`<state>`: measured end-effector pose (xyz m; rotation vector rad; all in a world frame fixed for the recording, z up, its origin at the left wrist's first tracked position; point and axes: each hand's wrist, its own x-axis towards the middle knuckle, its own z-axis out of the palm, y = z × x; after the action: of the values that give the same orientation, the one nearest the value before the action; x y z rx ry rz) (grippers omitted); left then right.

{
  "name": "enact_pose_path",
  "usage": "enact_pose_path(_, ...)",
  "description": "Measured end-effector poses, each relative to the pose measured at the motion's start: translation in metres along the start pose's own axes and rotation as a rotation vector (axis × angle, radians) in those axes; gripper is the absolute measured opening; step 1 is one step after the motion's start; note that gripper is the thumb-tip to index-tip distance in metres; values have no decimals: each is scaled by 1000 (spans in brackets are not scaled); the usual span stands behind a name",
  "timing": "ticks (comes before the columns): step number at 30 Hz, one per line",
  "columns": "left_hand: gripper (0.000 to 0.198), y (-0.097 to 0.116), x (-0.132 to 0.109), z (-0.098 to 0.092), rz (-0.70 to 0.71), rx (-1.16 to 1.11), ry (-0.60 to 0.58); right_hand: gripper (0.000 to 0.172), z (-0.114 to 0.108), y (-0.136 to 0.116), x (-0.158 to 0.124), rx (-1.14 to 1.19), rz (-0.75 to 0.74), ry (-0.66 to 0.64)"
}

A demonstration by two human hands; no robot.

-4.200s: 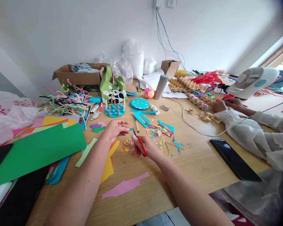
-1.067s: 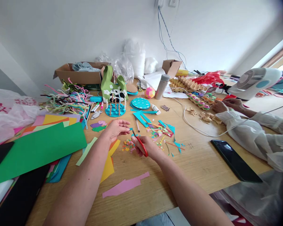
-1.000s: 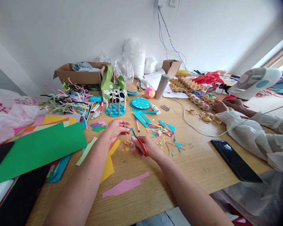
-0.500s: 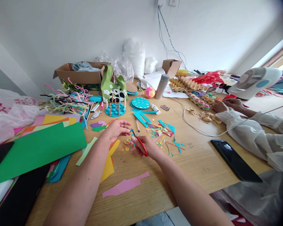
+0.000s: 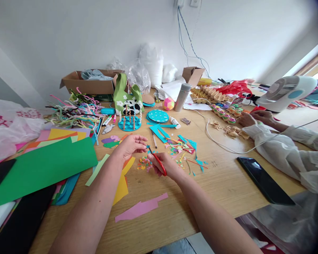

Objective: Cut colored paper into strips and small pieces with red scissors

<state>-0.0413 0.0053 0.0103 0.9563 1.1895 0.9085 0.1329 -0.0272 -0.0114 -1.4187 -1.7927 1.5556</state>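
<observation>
Red-handled scissors [image 5: 159, 163] are in my right hand [image 5: 166, 165], their dark blades pointing up and left toward my other hand. The fingers of my left hand [image 5: 134, 146] are pinched together on a small blue paper piece [image 5: 147, 146], mostly hidden, right at the scissor tips. Beneath both hands lies a heap of tiny coloured paper snippets [image 5: 144, 163]. Longer blue paper offcuts [image 5: 160, 133] lie just beyond. A pink paper strip [image 5: 141, 209] rests nearer to me, and yellow paper [image 5: 121, 190] is partly covered by my left forearm.
Left are green card sheets [image 5: 47, 169] and pipe cleaners [image 5: 76, 109]. Behind stand a green panda bag [image 5: 128, 100], blue discs [image 5: 158, 116] and a grey flask [image 5: 182, 97]. A phone [image 5: 265, 180], a white cable [image 5: 222, 148] and another person's hands [image 5: 257, 118] are at right.
</observation>
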Motion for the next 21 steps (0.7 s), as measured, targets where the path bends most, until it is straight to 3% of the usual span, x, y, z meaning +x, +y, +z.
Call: enact_pose_path(21,26,-1,1,-4,3,-1,5,56,0,5,3,0,14,12)
